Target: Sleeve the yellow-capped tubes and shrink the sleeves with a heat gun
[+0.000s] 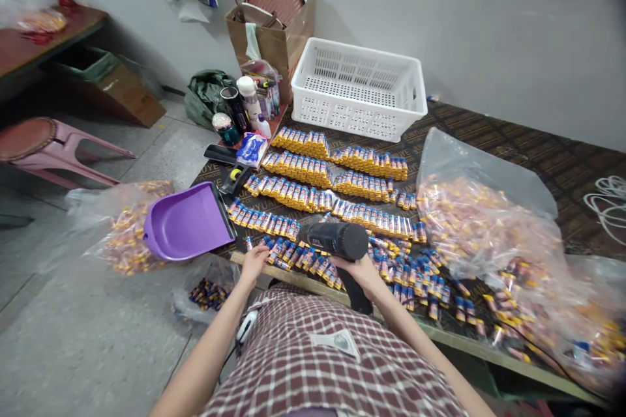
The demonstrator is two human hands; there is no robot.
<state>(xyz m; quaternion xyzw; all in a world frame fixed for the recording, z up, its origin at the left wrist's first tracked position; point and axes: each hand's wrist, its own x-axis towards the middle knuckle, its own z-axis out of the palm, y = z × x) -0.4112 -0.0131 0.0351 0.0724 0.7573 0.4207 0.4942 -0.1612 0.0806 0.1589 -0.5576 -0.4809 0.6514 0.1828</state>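
Note:
My right hand (360,272) is closed around the handle of a black hair dryer (337,240), its barrel lying level and pointing left over the tubes. Beside the table's front edge, my left hand (255,262) has its fingers stretched toward the left end of the nearest row of small labelled tubes (313,262), at or touching it. One tube (249,243) stands just above that hand. Blue, white and yellow tubes (298,192) stand in several tight rows behind. To the right of the dryer, looser tubes (415,277) lie in a jumble.
A white plastic crate (359,120) stands at the back. Clear bags of tubes (489,221) cover the right side. A purple dustpan (188,221) juts out at the left, near a tape dispenser (235,177). Bottles (249,101) stand by a cardboard box (274,45). A cable (538,345) runs along the right.

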